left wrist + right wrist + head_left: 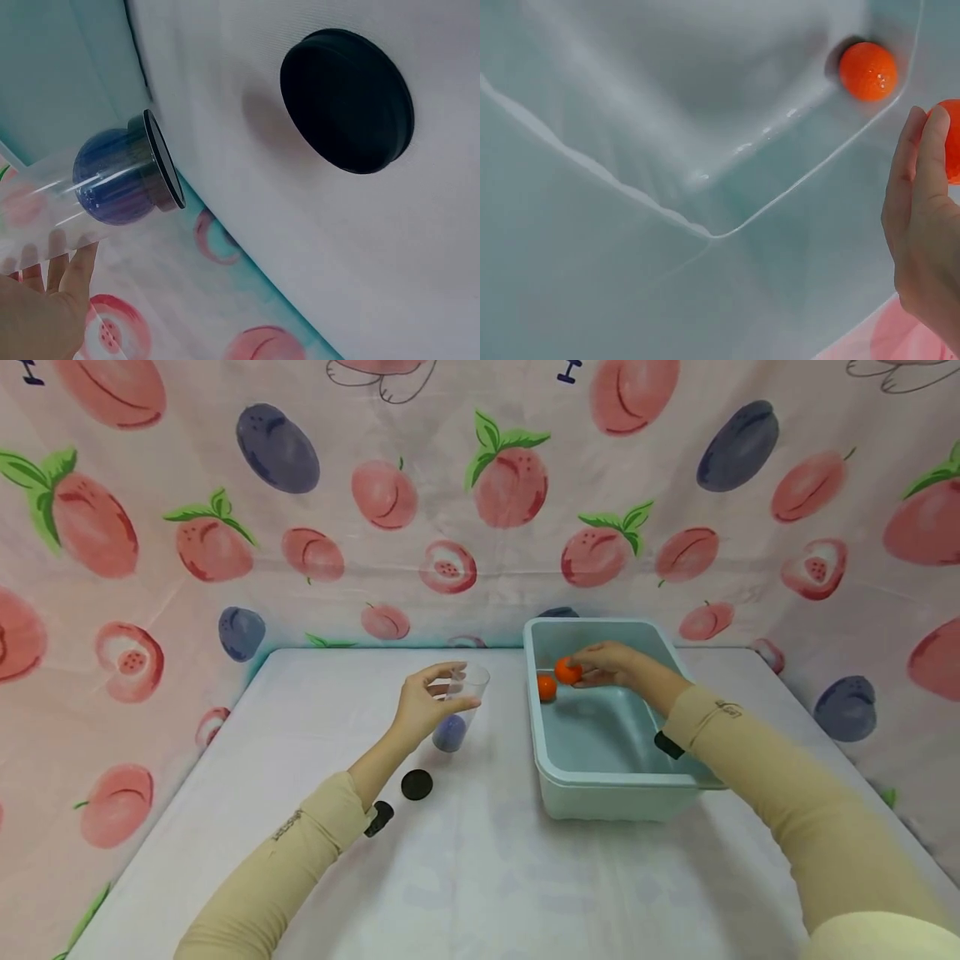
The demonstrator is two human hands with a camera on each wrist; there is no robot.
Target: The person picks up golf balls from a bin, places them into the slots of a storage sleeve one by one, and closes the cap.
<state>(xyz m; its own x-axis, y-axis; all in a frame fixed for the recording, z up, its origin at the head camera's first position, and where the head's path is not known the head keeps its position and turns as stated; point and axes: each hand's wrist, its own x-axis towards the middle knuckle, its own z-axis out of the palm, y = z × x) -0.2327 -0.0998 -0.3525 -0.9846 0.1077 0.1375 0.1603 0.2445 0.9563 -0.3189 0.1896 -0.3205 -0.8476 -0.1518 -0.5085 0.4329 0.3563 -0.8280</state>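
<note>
My left hand [423, 703] grips a clear plastic tube [476, 681] by its upper part, fingers and thumb around it. Inside the tube, at the bottom, sits a blue-purple ball [112, 176] against a black end cap [163, 160]. A loose black lid [417, 785] lies on the table near my left wrist. My right hand [611, 662] reaches over the pale green bin [615, 778] and pinches an orange ball [567, 671] in its fingertips. A second orange ball [868, 71] rests on the bin floor at the left side wall.
The white-covered table [480, 877] carries the bin on its right half. A fruit-print cloth [450, 485] hangs behind the table and along its sides. The bin's raised rim stands between the tube and the orange balls.
</note>
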